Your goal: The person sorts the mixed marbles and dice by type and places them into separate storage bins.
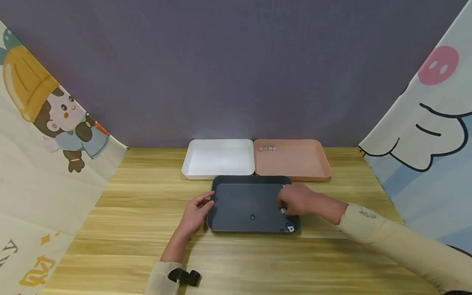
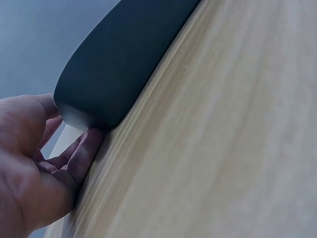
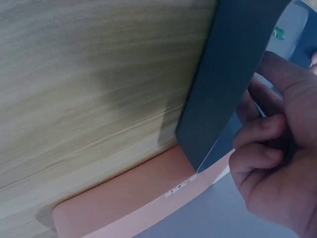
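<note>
Our left hand [image 1: 195,212] grips the dark tray [image 1: 237,200]; whether our curled right hand [image 1: 298,199] holds anything, we cannot tell.

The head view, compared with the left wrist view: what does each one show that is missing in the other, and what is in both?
Only the head view shows the pink tray with its row of small dice, the right hand and the green bead-like piece.

Only the left wrist view shows the palm side of the left hand and a finger at the lower edge of the dark gray tray.

Both show that tray, the left hand beside it and the wood-grain table.
</note>
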Action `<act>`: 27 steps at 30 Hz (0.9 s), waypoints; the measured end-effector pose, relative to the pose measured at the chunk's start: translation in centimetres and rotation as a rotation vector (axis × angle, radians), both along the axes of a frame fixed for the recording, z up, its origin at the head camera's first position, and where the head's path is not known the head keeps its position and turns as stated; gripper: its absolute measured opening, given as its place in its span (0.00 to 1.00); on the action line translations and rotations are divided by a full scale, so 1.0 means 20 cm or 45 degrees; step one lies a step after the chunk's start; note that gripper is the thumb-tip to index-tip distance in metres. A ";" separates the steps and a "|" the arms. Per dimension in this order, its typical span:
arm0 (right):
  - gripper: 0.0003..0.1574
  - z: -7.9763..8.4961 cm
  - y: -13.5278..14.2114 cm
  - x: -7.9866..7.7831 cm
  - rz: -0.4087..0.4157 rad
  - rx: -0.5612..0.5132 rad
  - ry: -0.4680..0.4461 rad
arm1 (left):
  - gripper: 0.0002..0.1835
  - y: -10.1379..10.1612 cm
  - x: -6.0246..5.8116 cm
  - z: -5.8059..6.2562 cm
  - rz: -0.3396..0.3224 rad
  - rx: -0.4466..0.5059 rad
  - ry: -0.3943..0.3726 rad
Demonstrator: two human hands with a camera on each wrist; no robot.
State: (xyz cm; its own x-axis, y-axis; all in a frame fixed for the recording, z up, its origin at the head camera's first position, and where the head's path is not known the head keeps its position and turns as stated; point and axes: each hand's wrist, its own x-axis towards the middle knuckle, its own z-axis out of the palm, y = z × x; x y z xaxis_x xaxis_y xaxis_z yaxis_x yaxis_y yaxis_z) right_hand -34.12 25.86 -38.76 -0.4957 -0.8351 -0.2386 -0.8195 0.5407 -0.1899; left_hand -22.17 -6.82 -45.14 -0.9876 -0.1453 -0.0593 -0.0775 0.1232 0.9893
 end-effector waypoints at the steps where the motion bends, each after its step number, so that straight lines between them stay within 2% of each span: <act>1: 0.09 0.00 -0.01 0.00 -0.002 0.018 0.009 | 0.19 0.00 0.00 0.00 0.000 0.003 0.001; 7: 0.11 -0.02 -0.03 0.01 -0.028 0.053 0.052 | 0.20 -0.02 0.00 -0.01 0.000 0.004 0.012; 14: 0.09 -0.03 -0.01 0.00 -0.037 0.057 0.060 | 0.20 -0.01 0.00 -0.01 -0.007 -0.027 -0.001; 21: 0.05 -0.04 -0.01 0.00 -0.070 0.006 0.017 | 0.20 -0.04 -0.05 -0.14 0.016 -0.026 0.001; 27: 0.09 -0.01 -0.01 0.00 -0.089 -0.133 -0.019 | 0.19 -0.04 -0.05 -0.15 0.035 -0.031 0.011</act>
State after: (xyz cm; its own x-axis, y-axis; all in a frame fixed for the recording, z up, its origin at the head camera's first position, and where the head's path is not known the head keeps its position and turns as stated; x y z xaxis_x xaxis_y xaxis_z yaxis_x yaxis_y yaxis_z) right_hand -34.18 25.62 -38.89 -0.5505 -0.8195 -0.1596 -0.7773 0.5728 -0.2601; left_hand -23.21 -7.55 -48.13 -0.9837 -0.1738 -0.0465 -0.0724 0.1455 0.9867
